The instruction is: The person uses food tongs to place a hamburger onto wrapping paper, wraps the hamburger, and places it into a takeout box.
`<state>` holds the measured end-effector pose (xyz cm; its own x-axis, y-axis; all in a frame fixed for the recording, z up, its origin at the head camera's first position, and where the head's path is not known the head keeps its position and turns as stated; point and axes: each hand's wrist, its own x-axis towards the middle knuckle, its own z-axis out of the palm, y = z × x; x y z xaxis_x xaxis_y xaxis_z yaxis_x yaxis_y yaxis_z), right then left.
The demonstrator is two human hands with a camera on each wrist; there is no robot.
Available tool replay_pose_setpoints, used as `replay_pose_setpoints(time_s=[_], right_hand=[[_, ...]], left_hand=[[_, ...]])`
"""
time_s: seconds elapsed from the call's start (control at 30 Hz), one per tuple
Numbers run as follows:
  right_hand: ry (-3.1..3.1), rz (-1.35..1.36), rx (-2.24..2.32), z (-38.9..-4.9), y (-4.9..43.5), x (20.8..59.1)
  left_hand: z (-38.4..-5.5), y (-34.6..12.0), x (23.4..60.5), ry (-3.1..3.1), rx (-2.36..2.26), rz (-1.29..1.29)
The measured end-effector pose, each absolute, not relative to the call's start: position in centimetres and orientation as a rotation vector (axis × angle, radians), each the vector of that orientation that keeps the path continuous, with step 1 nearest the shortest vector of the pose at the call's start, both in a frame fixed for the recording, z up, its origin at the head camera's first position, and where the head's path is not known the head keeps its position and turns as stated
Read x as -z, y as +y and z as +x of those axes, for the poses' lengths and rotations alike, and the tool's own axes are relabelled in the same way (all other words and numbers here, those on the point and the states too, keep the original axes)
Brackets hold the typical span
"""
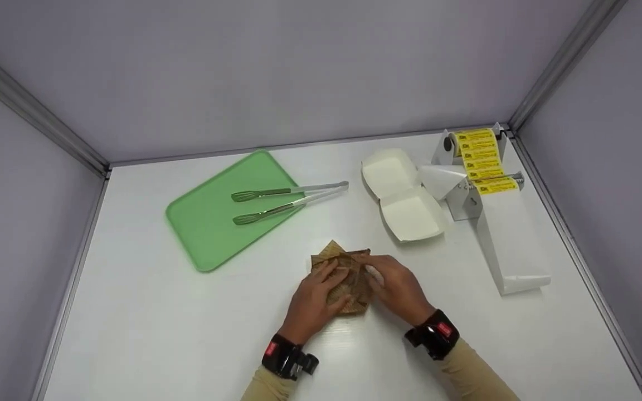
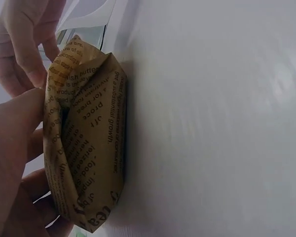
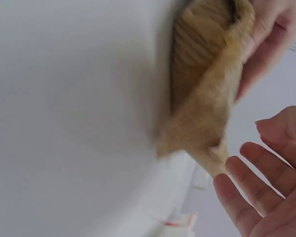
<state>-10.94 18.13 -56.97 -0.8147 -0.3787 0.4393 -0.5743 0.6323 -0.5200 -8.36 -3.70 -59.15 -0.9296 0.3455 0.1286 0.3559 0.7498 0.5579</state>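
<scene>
A brown printed paper wrapper (image 1: pixel 354 289), folded into a squat packet, lies on the white table in front of me. My left hand (image 1: pixel 310 298) rests on its left side, fingers laid over the top and thumb along the near part. At the packet's right edge is my right hand (image 1: pixel 402 287), with fingertips close to the folded flap. The left wrist view shows the printed side (image 2: pixel 101 143) of the packet with creased folds. In the right wrist view the right hand's fingers (image 3: pixel 256 187) are extended beside a pointed paper corner. The packet's contents are hidden.
A green tray (image 1: pixel 209 223) lies at the left, with metal tongs (image 1: pixel 293 203) across its right edge. An unfolded white clamshell box (image 1: pixel 410 209) stands to the right. Behind it, a label dispenser (image 1: pixel 463 200) holds yellow labels (image 1: pixel 480 156) on a long white strip (image 1: pixel 513 239).
</scene>
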Motion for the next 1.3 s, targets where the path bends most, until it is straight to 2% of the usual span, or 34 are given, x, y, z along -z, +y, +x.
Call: replay_pose_setpoints(time_s=[0.3,0.7,1.0,1.3], right_hand=[[-2.607,0.561,-0.593,-14.6,23.5,53.6],[-2.672,0.269,-0.473,-18.5,30.2,50.5],[-2.634,0.232,-0.391,-20.8,34.5,50.1],[-2.658,0.238,-0.332,-22.0,37.0,51.6]], left_hand=[[-8.3,-3.7,58.9,-2.931,1.006,-0.569],[-8.3,-3.7,59.1,-2.940,1.027,-0.549],[-8.4,-3.8,59.3,-2.930,1.023,-0.558],[-8.3,-3.8,59.2,-2.930,1.048,-0.555]])
